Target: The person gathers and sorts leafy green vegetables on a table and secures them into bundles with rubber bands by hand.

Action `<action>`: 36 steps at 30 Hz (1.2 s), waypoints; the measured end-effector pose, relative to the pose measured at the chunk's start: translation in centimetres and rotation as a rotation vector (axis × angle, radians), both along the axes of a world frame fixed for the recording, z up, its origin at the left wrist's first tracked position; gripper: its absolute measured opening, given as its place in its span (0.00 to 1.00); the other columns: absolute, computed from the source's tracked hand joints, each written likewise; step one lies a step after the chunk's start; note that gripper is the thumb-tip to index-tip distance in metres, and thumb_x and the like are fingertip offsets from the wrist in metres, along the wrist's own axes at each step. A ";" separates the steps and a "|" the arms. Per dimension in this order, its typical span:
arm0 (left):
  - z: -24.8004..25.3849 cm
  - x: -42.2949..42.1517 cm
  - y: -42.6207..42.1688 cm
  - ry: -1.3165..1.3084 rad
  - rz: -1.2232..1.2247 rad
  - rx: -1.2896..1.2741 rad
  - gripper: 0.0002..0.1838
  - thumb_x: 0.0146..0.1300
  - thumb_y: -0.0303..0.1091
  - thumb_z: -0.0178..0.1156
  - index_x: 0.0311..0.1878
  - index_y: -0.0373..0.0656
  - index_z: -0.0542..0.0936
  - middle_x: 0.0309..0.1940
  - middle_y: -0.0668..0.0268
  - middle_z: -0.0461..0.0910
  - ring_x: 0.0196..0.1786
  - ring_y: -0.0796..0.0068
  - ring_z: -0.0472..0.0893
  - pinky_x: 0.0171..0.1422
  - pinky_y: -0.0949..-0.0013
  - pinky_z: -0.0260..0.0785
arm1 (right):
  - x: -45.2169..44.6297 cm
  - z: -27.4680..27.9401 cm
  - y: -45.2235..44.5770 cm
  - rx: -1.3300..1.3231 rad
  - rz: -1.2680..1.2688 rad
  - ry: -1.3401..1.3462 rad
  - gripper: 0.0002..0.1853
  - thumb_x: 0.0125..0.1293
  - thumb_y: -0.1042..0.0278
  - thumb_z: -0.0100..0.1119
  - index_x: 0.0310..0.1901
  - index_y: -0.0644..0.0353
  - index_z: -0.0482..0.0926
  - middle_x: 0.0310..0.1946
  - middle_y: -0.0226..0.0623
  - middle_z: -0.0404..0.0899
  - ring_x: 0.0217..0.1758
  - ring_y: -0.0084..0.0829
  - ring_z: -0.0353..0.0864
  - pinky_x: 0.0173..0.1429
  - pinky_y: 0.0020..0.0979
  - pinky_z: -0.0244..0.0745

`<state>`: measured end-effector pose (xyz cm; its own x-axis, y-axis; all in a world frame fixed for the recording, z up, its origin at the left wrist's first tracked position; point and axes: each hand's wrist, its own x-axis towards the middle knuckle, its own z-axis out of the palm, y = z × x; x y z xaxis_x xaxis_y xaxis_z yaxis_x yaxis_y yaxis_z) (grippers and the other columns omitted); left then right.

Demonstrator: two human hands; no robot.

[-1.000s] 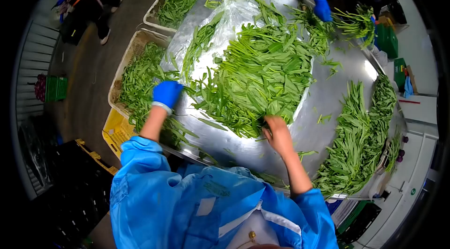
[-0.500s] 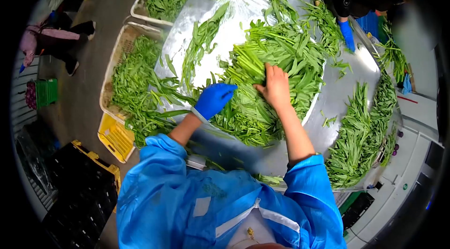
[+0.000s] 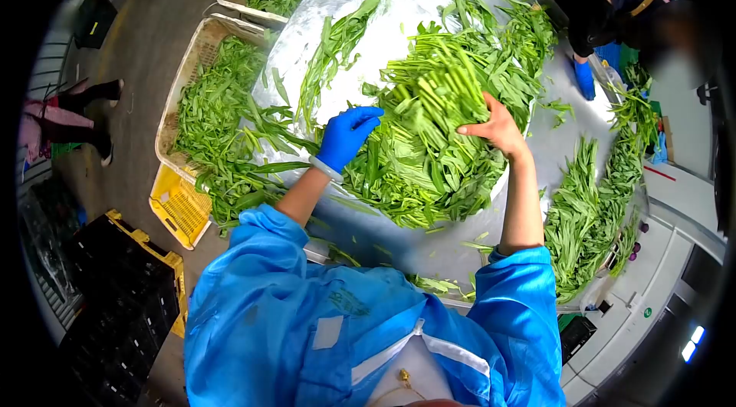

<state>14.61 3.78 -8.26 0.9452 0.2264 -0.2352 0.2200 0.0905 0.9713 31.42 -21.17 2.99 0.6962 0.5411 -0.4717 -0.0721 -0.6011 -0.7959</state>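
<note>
My right hand (image 3: 500, 131), bare, is closed around a bunch of long-stemmed leafy greens (image 3: 448, 89). Its thumb lies across the near side, while most of the fingers are hidden by the stems. The bunch's pale cut ends fan out toward the upper left, over a larger heap of the same greens (image 3: 414, 185). To the left of the bunch, my left hand (image 3: 345, 139) in a blue glove hovers at the heap's edge, fingers slightly bent and apart, with nothing visible in them. A sheet of clear plastic (image 3: 395, 1) lies behind the heap on the metal table (image 3: 437, 250).
White crates (image 3: 180, 100) full of greens stand along the table's left side, above a yellow crate (image 3: 180, 208). More greens (image 3: 590, 215) line the right edge. A co-worker's blue-gloved hand (image 3: 584, 79) is at the upper right; another person (image 3: 69, 119) is at far left.
My right hand has moved right, with the bunch now gripped and its stems swung toward the upper right. My left hand has shifted slightly up and left. The co-worker's gloved hand has moved right.
</note>
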 end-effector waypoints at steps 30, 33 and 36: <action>2.3 3.8 -10.8 -0.091 0.262 -0.783 0.18 0.56 0.25 0.67 0.51 0.38 0.79 0.45 0.68 0.82 0.46 0.77 0.79 0.53 0.71 0.71 | -6.7 0.4 -0.2 -0.103 0.054 -0.383 0.20 0.69 0.58 0.54 0.54 0.65 0.72 0.44 0.52 0.78 0.48 0.51 0.77 0.53 0.42 0.71; 2.6 3.6 -11.2 -0.156 0.272 -0.790 0.18 0.56 0.25 0.67 0.51 0.38 0.79 0.44 0.68 0.82 0.45 0.77 0.79 0.53 0.71 0.72 | -7.2 -0.6 0.8 -0.214 0.119 -0.608 0.17 0.67 0.60 0.55 0.50 0.64 0.74 0.40 0.50 0.78 0.45 0.53 0.76 0.49 0.45 0.70; 2.5 3.7 -10.9 -0.047 0.214 -0.767 0.21 0.54 0.23 0.66 0.53 0.38 0.77 0.45 0.67 0.81 0.46 0.76 0.79 0.54 0.71 0.71 | -7.7 0.2 1.3 -0.195 0.182 -0.638 0.15 0.66 0.61 0.56 0.47 0.64 0.74 0.36 0.48 0.76 0.41 0.52 0.76 0.46 0.45 0.70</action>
<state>18.32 -7.10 -5.78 0.9122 0.1958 -0.3598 0.0823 0.7729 0.6292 23.74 -19.91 3.22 0.7760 0.6226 -0.1007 0.4899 -0.6956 -0.5255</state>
